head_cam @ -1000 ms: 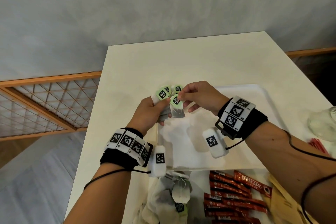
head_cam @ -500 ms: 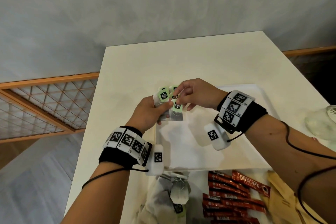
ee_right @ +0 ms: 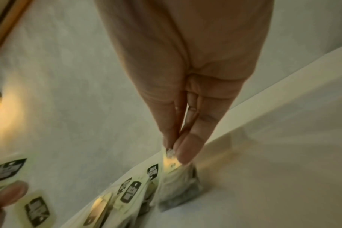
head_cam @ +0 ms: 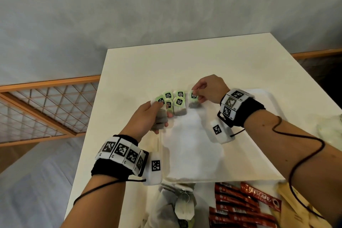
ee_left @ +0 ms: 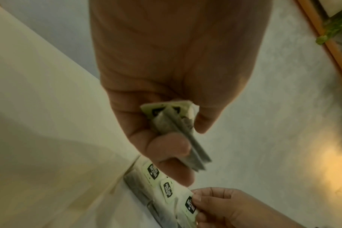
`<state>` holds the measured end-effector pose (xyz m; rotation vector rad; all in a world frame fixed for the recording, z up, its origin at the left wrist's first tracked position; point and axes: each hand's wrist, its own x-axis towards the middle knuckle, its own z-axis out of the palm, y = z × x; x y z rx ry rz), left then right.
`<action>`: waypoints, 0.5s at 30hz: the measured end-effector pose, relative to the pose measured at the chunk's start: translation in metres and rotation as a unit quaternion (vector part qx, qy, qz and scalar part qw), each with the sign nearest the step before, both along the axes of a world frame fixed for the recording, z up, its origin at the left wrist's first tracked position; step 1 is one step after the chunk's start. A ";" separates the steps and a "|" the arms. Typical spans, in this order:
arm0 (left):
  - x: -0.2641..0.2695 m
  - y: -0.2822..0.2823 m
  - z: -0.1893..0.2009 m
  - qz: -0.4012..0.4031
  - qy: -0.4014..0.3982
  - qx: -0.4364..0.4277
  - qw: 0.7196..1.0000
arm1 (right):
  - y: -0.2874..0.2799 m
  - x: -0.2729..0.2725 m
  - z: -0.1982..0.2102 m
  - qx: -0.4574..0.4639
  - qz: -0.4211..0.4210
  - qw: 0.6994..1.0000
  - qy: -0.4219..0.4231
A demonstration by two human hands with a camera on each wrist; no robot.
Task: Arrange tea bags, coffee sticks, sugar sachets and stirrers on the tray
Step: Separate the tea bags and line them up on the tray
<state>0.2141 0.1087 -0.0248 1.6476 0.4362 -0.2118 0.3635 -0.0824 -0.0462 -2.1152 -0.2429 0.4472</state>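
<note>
My left hand (head_cam: 160,110) grips a small bunch of tea bags (ee_left: 178,128) with green tags, held over the far left corner of the white tray (head_cam: 222,177). A few tea bags (head_cam: 179,104) stand in a row along the tray's far rim, tags up. My right hand (head_cam: 199,95) pinches the green tag of one more tea bag (head_cam: 194,104) at the right end of that row. In the right wrist view thumb and finger meet on that tag, and the tea bag (ee_right: 179,188) hangs touching the tray by the rim.
Near me, off the tray, lie a heap of tea bags (head_cam: 177,209), red coffee sticks (head_cam: 240,207) and brown sachets (head_cam: 290,207). A pale glass item (head_cam: 330,127) sits at the right edge. A wooden lattice rail (head_cam: 46,113) runs left of the table.
My right hand has pulled one tea bag out of the left hand's bunch and carried it right, to the end of the row at the tray's far rim. The left hand stayed put.
</note>
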 end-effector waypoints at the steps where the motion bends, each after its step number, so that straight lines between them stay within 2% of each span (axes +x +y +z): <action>1: 0.001 0.000 0.000 0.003 0.008 -0.009 1.000 | 0.001 0.003 -0.001 0.005 -0.012 1.000 -0.006; 6: 0.001 0.001 -0.002 0.026 0.008 -0.023 0.999 | 0.005 0.011 -0.007 0.019 -0.029 0.999 0.002; 11: -0.002 0.007 -0.011 -0.008 0.004 0.019 1.000 | 0.011 0.014 -0.011 0.036 -0.027 0.999 0.009; 15: -0.005 0.008 -0.011 -0.020 -0.010 0.016 1.000 | 0.015 0.016 -0.010 0.035 -0.019 0.999 0.011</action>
